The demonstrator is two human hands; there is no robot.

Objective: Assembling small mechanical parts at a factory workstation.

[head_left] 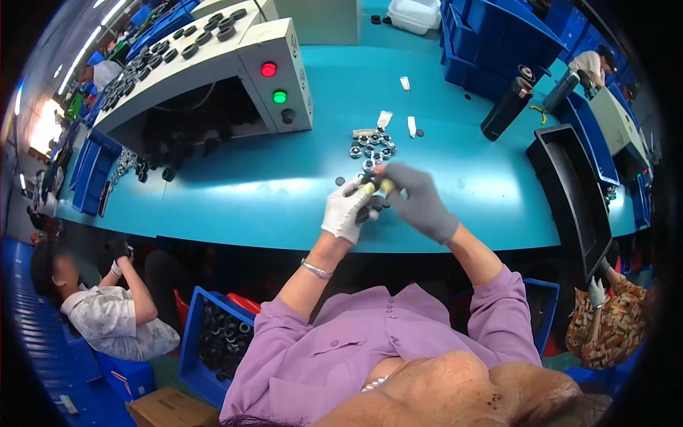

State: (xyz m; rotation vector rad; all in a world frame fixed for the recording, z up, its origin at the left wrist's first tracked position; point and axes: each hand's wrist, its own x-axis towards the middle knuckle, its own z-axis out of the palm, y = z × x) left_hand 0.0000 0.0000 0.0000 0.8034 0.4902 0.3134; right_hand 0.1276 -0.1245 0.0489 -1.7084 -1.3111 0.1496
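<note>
My left hand (343, 213), in a white glove with yellow on a fingertip, is closed around a small black part (368, 178). From the right, my right hand (421, 202), in a grey glove, reaches over with fingers bent in a pinch close to that part. The right fingertips are blurred, and what they grip is hidden. Just beyond both hands lies a group of round silver parts with dark centres (371, 148). More small black round pieces (364, 213) are beside and below my left fingers, and one black disc (340, 181) lies left of them.
A light-coloured machine (277, 57) with red and green buttons stands back left, black rings (190, 50) on top. White packets (411, 127) lie beyond the silver parts. Right are a black bottle (506, 108), blue bins (498, 43) and a long black tray (562, 192). Other people sit on both sides.
</note>
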